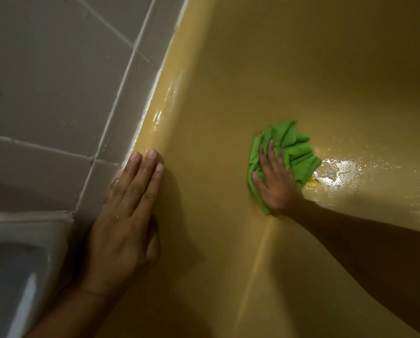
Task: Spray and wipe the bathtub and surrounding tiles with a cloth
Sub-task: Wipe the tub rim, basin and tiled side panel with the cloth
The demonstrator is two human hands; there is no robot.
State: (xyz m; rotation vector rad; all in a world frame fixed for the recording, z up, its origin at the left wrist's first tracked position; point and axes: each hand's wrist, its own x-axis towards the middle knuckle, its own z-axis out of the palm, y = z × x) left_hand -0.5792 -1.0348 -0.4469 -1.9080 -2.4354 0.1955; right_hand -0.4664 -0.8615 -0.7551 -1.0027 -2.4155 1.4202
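A yellow tub [301, 69] was seen from above, with grey tiles [45, 69] set along its left side and a white sealant line [153, 93] run between the two. Inside the tub, a green cloth [292, 145] was found bunched against the inner surface, low down where the wall curved into the floor. The cloth was pressed there by the right hand [275, 184], whose fingers were laid out nearly straight and spread across the fabric. Its grip was released, so the cloth was pinned under the palm rather than clutched. Folds of cloth were left showing beyond the fingertips and round the thumb side.

Just to the right of the cloth, a patch of white foam [340, 172] and scattered wet drops were seen on the tub floor. A small yellow mark [312, 184] was visible at the cloth's lower right edge, between cloth and foam. What it was could not be told.

The left hand [128, 206] was laid flat on the rim [160, 113], fingers straight and together, its grip likewise released and nothing held. Wet streaks were seen on the rim beyond its fingertips. A pale fixture [21, 252] was partly shown at the lower left, beside the tiles.
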